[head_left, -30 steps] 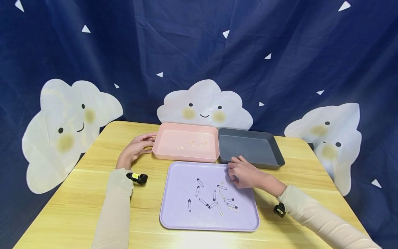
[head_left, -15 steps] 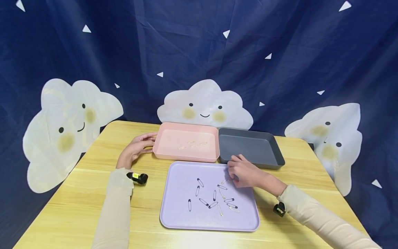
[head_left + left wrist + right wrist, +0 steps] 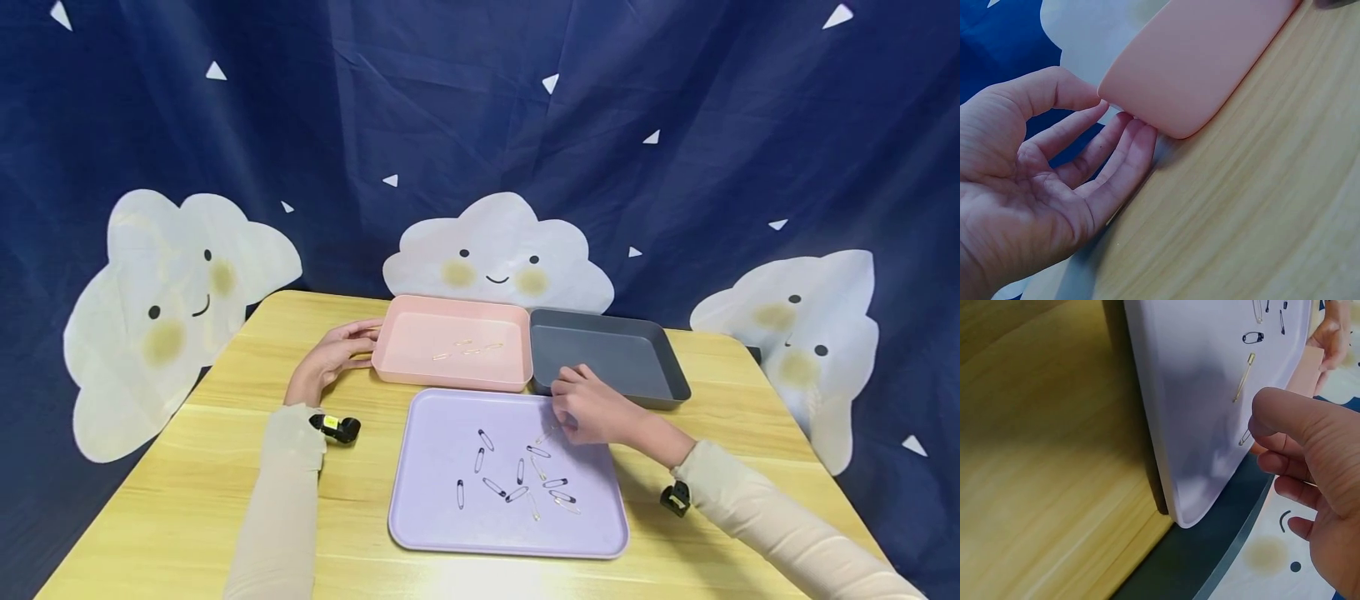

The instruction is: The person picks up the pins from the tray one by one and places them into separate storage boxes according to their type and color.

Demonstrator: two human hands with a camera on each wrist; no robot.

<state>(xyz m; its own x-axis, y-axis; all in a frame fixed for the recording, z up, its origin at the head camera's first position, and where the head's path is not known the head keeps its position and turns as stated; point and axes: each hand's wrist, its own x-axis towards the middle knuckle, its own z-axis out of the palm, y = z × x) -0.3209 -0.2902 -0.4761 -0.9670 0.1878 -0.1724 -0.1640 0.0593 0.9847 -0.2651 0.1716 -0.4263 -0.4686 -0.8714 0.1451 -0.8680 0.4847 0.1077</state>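
My left hand (image 3: 330, 357) is at the left end of the pink tray (image 3: 450, 377), with thumb and fingertips touching its end wall (image 3: 1166, 75) and rim. Over the far right corner of the lavender tray (image 3: 431, 521), my right hand (image 3: 596, 410) pinches a safety pin (image 3: 1244, 438) between thumb and forefinger. Only one end of that pin shows. Just beside the fingertips lies a gold safety pin (image 3: 1244, 378). Several black-headed safety pins (image 3: 461, 494) and a few other gold ones (image 3: 534, 506) are spread over the lavender tray.
Several gold safety pins (image 3: 472, 351) lie inside the pink tray. A dark grey tray (image 3: 600, 337) stands to its right, just behind the lavender tray, with no pins showing in it. A blue curtain (image 3: 480, 100) with clouds hangs behind the wooden table (image 3: 352, 517).
My right hand has lifted slightly away from the lavender tray's surface, with the pinched safety pin. The left hand stays at the pink tray, and the view has shifted a little.
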